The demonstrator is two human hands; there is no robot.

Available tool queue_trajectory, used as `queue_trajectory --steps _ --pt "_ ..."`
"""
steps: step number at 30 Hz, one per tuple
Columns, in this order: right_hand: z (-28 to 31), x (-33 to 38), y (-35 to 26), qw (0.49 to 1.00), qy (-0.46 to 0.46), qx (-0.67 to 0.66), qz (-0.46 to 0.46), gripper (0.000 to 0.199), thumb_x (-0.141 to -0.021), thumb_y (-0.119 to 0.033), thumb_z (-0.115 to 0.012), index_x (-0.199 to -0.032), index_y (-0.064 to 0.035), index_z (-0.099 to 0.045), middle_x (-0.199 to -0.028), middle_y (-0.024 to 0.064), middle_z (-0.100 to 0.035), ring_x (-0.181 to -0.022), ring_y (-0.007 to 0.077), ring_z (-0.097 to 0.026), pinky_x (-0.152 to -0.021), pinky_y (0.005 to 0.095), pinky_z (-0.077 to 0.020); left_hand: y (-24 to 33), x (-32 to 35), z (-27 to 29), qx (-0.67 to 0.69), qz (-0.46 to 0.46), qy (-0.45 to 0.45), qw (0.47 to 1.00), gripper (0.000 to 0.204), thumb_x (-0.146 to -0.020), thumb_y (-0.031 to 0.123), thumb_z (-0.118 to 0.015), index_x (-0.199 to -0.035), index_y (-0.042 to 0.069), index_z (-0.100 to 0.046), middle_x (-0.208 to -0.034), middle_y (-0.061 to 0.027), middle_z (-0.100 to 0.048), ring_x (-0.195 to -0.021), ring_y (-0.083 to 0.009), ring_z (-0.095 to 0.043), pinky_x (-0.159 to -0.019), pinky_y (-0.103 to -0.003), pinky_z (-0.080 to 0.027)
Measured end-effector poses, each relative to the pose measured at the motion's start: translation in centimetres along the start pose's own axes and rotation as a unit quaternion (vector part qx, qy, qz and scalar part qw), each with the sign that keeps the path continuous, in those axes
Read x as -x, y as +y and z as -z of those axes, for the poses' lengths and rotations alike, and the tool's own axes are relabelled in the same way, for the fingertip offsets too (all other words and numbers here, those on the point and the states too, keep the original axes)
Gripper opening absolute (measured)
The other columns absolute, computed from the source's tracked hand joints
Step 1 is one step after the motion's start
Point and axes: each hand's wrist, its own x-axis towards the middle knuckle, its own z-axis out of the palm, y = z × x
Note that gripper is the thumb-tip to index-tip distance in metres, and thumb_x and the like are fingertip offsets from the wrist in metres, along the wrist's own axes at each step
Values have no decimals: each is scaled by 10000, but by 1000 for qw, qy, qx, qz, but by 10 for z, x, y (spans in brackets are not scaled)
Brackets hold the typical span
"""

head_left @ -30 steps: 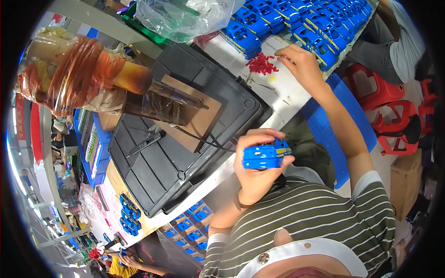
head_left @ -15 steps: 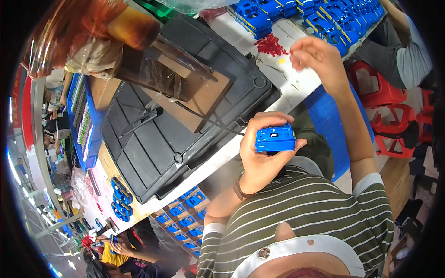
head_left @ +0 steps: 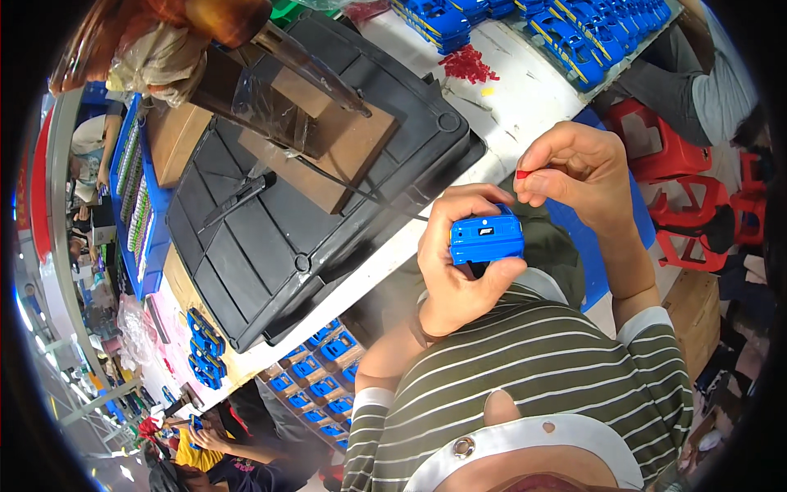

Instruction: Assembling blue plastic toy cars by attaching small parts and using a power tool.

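My left hand point(head_left: 456, 271) is closed around a blue plastic toy car body point(head_left: 487, 239), gripping it by its sides in front of my chest. One end of the car body, with a small dark badge, faces up. Just to its right, my right hand point(head_left: 578, 172) pinches a small red plastic piece point(head_left: 523, 174) between thumb and fingertips. The two hands are close together but apart. A heap of similar red pieces point(head_left: 469, 65) lies on the white table point(head_left: 525, 102) beyond them, with a tiny yellow piece point(head_left: 488, 92) beside it.
A large black plastic lid point(head_left: 270, 246) covers the table to the left, bearing a brown wooden fixture point(head_left: 352, 156). Stacked blue car bodies point(head_left: 574, 41) stand at the back right. More lie in a divided box point(head_left: 324, 381) below the table edge. Red stools point(head_left: 693, 221) stand at right.
My right hand has come back from beside the red heap toward my left hand, now with a red piece visible in its pinch. My left hand still holds the car body.
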Motion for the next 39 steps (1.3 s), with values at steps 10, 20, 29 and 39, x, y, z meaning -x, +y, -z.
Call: queue_trajectory --steps 10,20,29,39 --pt "-9 15 10 992 -91 -86 27 108 -765 15 -645 -864 42 -610 -892 115 -575 -858 160 -553 -755 247 -457 -3 -1 -1 -125 -82 24 988 451 -621 203 -819 -925 20 -540 -990 -179 -590 -859 -259 -560 -758 -344 -441" --pt "-12 25 5 984 -93 -141 -60 127 -782 -79 -613 -855 -26 -524 -950 53 -492 -926 127 -483 -819 256 -400 -9 -1 -3 -222 -157 19 962 493 -559 209 -843 -922 35 -559 -953 -148 -597 -860 -301 -542 -755 -385 -428" --pt "-14 33 10 974 -99 -181 -92 117 -821 -126 -545 -886 -59 -474 -950 27 -454 -926 105 -456 -833 244 -373 -12 6 -6 -278 -194 14 941 520 -622 276 -830 -988 49 -537 -1006 -138 -578 -914 -284 -535 -810 -389 -417" --pt "-20 37 26 989 -42 -118 75 523 -739 -183 -573 -1208 -24 -404 -1163 97 -434 -1089 185 -431 -928 328 -348 -7 5 -7 -115 -164 75 977 511 -695 182 -794 -1102 41 -518 -1072 -149 -477 -917 -215 -518 -777 -306 -444"
